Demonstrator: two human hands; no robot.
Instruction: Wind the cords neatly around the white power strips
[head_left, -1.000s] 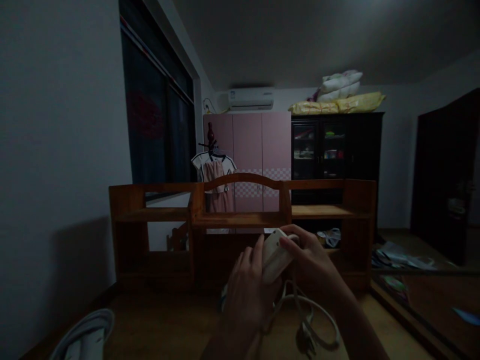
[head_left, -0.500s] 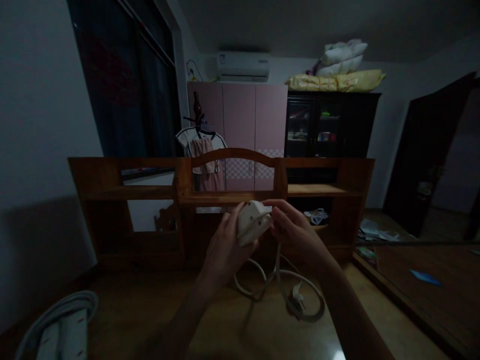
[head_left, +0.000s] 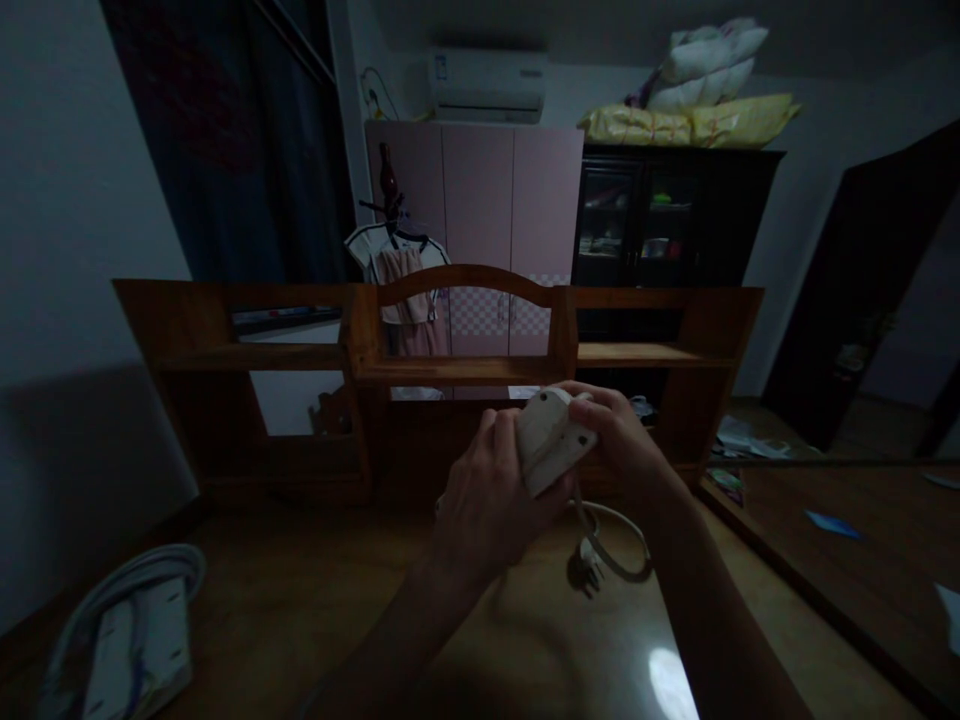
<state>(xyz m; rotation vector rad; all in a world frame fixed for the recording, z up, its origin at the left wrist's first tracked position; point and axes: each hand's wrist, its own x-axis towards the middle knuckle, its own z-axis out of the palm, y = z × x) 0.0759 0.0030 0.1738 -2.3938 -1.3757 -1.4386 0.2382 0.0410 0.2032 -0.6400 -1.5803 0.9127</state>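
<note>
A white power strip [head_left: 551, 440] is held up in front of me, tilted, its end towards me. My left hand [head_left: 491, 495] is wrapped round it from the left, its fingers over the side. At the strip's upper right end, my right hand [head_left: 611, 425] is closed with the thumb pressed down, on the white cord [head_left: 626, 572], though the exact grip is partly hidden. That cord hangs in a loop below my right hand. Its plug [head_left: 590, 558] dangles over the wooden surface, prongs pointing down.
Another white power strip [head_left: 142, 645] with a coiled cord lies at the lower left. Ahead stands a wooden headboard shelf [head_left: 457, 372]. On the brown panel [head_left: 847, 570] to the right lies a blue packet [head_left: 832, 523]. Behind are a pink wardrobe [head_left: 480, 200] and a dark cabinet [head_left: 705, 220].
Both hands and the power strip have shifted to the right. My right hand has come closer to the strip's end, and less cord loop shows below. The view has tipped down slightly.
</note>
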